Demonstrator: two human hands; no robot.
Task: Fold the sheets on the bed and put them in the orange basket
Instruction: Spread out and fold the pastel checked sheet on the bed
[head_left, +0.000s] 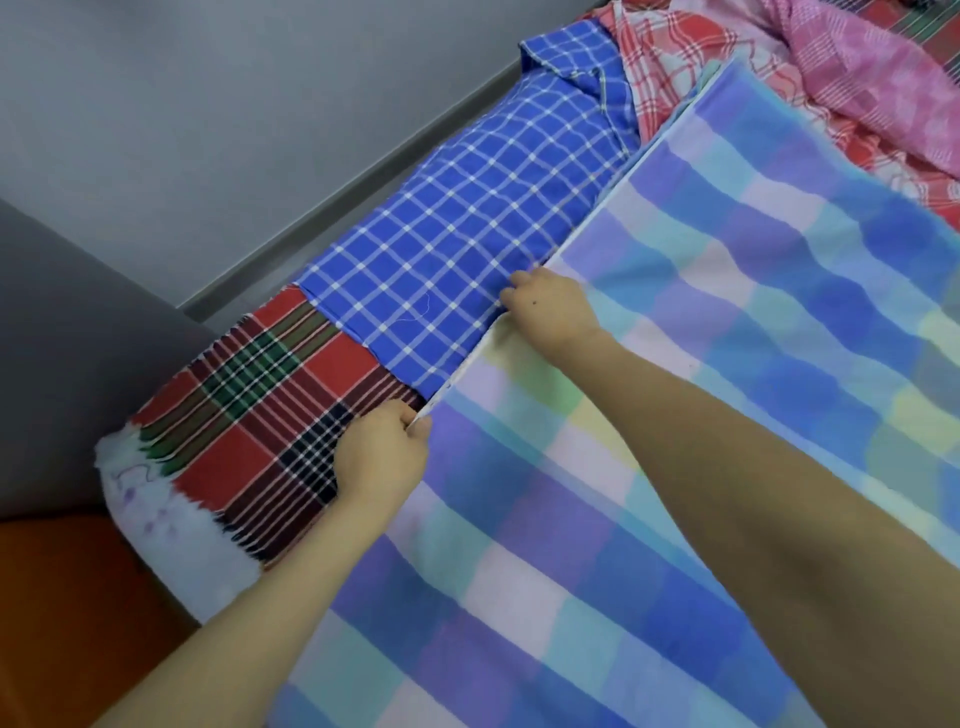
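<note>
I found both hands, left hand (382, 457) and right hand (550, 306), pinching the pastel checked sheet (675, 415) along its far edge on the bed. Folding barely begun; other sheets unfolded, basket unseen.

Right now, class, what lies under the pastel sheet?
The blue sheet and red plaid cloth pass beneath the pastel sheet; how far is covered.

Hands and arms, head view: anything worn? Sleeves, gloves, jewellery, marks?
Nothing worn shows. Left hand and right hand have no gloves, rings or watch. Left forearm and right forearm are bare, no sleeve in frame. One small dark dot on the right hand's back.
</note>
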